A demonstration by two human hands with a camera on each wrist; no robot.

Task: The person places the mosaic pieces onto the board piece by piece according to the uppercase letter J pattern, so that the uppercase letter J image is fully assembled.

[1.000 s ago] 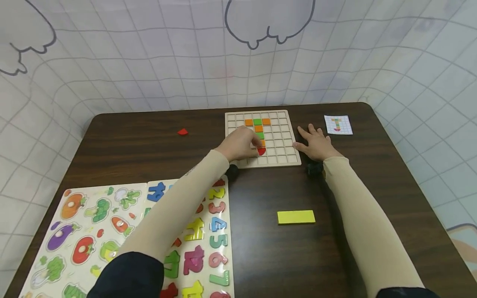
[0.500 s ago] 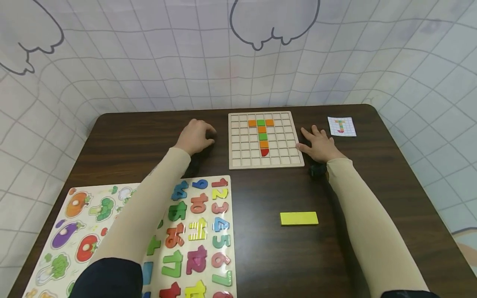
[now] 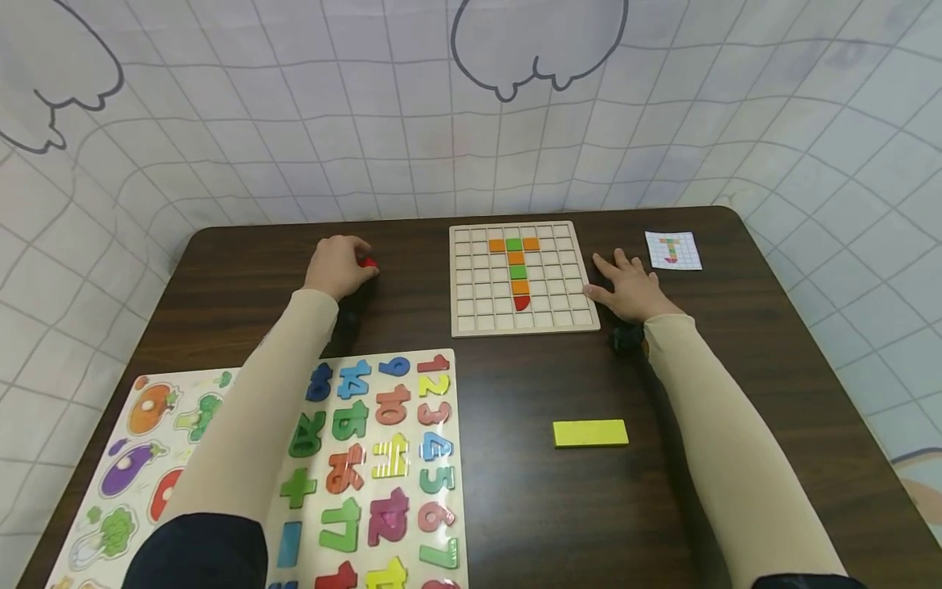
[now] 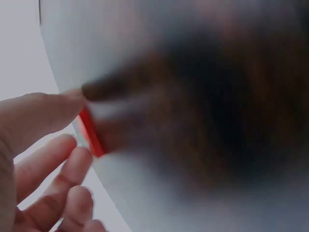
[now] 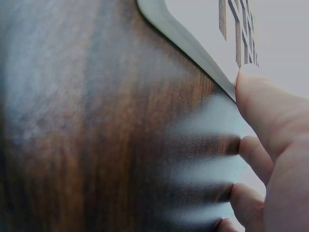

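Observation:
My left hand [image 3: 338,266] curls its thumb and fingers around a small flat red block [image 3: 369,263] at the back left of the table. In the left wrist view the block [image 4: 91,133] shows as a red edge beside the thumb tip, with the fingertips close by. A wooden grid board [image 3: 471,321] at the back middle bears orange and green squares in a T shape, with a red rounded block [image 3: 522,303] at the bottom. My right hand [image 3: 629,286] lies spread on the table, its thumb [image 5: 260,96] touching the board's right edge.
A pattern card [image 3: 673,250] with a similar coloured shape lies at the back right. A yellow bar [image 3: 590,433] lies in front of the board. Puzzle boards with numbers [image 3: 412,507] and vegetables [image 3: 96,458] cover the front left, beneath my left forearm. A white curtain [image 3: 412,123] hangs behind.
My left hand has left the red block on the grid board and moved left across the table to the loose red block. My right hand has stayed at the board's edge.

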